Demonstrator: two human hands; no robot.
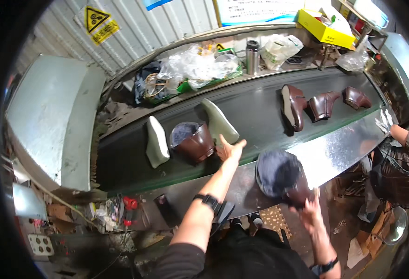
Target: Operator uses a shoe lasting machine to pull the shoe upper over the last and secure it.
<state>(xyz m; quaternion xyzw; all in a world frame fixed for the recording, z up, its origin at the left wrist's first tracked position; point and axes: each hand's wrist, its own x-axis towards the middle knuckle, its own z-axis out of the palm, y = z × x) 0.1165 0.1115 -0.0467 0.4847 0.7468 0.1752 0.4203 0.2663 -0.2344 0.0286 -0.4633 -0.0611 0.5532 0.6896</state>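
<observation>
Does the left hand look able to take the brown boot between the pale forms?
Probably yes: the left hand is open close beside that brown boot, and nothing visible stands between them.

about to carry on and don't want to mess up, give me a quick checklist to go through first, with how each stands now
1. Left grip free of any load: ok, fingers spread near the right-hand pale shoe-shaped piece.
2. Right grip firmly closed on the near lined boot: cannot tell, motion blur hides the fingers.
3. Near lined boot resting on the metal ledge: cannot tell, it may be lifted.
4. Belt boot between the two pale pieces: ok.
5. Three brown boots apart from both hands: ok, farther right on the belt.
</observation>
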